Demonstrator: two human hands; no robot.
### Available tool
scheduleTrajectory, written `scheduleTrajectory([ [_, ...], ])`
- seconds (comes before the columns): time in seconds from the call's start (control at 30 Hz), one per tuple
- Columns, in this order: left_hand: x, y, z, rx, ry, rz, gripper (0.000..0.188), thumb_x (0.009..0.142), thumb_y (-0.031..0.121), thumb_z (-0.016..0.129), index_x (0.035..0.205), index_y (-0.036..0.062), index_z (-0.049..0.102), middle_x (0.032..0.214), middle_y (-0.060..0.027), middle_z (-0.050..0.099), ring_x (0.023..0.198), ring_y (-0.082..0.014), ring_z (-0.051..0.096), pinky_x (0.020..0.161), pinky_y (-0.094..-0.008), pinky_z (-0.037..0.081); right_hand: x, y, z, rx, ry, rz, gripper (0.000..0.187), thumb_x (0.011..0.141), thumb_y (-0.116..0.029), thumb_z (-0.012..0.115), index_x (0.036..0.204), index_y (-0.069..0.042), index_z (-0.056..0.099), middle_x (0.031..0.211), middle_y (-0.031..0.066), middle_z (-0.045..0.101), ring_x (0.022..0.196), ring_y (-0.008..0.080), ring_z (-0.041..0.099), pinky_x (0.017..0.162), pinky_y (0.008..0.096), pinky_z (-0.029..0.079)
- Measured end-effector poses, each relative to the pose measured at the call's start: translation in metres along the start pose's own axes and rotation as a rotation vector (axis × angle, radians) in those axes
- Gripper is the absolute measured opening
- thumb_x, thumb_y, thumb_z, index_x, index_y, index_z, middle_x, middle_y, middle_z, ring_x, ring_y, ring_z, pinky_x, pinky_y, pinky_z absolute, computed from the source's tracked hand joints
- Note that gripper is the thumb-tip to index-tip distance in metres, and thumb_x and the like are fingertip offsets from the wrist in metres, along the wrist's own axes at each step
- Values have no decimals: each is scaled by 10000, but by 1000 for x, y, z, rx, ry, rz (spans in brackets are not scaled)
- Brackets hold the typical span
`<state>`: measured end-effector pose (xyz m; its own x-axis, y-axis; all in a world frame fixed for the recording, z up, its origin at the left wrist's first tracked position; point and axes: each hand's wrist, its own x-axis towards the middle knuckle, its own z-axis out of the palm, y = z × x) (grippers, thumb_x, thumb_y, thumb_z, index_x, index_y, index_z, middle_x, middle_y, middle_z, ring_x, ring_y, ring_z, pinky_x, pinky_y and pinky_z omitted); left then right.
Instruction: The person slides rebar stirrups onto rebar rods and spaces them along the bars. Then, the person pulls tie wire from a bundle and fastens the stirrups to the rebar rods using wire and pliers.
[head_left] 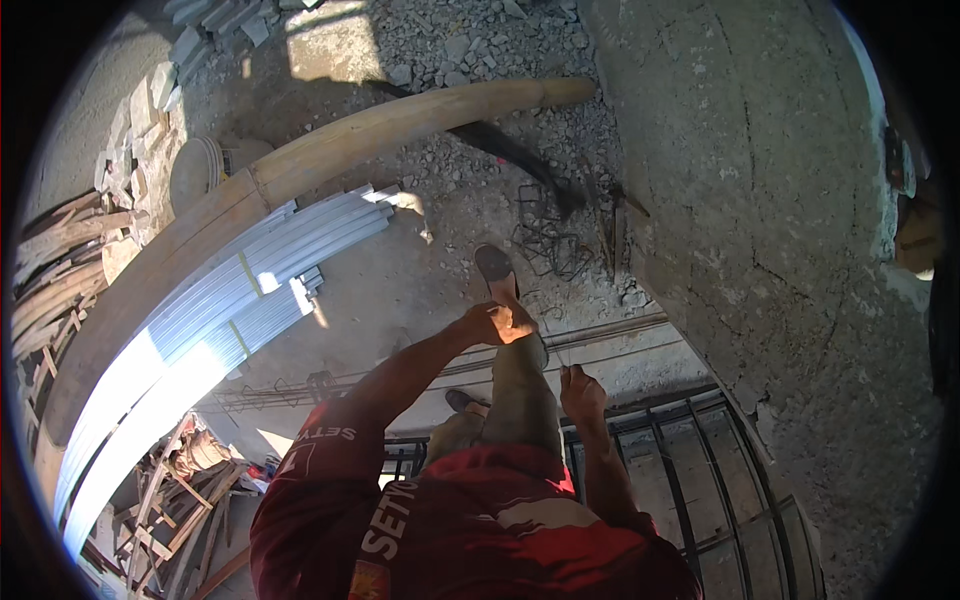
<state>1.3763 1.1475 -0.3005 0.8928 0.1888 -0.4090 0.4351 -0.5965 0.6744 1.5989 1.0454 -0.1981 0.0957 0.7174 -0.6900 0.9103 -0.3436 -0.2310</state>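
My left hand (496, 322) is in front of my raised knee, its fingers curled together; what they hold, if anything, is too small to make out. Lower and to the right, my right hand (582, 392) is closed, with thumb and forefinger pressed together. A thin, wire-like strand (563, 358) seems to rise from its fingertips, too fine to tell clearly. Long thin steel rods (640, 325) run across behind and beside my hands. Beneath my right forearm lies a dark bar grid (690, 470).
A long bamboo pole (400, 118) curves over the floor, beside stacked silvery metal channels (250, 270). Bent steel stirrups (548, 240) lie ahead near rubble (455, 55). A rough concrete wall (740, 180) stands at right. Scrap wood (190, 510) and a bucket (197, 170) are at left.
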Motion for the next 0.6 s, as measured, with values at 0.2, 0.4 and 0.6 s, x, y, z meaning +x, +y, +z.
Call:
scheduleTrajectory([
  [0.2,-101,147,10,-1887,1188,-797,423,962,422,404,1102,37,511,735,-49,504,791,-242,535,810,-353,469,-42,-133,6,147,-155,-557,307,927,-357,448,911,-73,564,743,172,630,668,366,629,581,461,482],
  [0.4,-227,183,17,-2182,2304,-835,331,950,359,430,716,137,361,604,14,283,507,-119,274,473,-266,282,-117,-205,31,-17,-433,-799,364,916,-390,442,919,-51,573,782,169,652,761,367,637,678,478,486],
  [0.6,-379,230,18,-1376,3075,-842,342,931,340,362,652,145,332,540,19,251,439,-117,226,384,-246,193,-157,-210,54,-109,-266,-1006,365,925,-402,431,903,-74,589,793,171,647,779,363,630,709,488,469],
])
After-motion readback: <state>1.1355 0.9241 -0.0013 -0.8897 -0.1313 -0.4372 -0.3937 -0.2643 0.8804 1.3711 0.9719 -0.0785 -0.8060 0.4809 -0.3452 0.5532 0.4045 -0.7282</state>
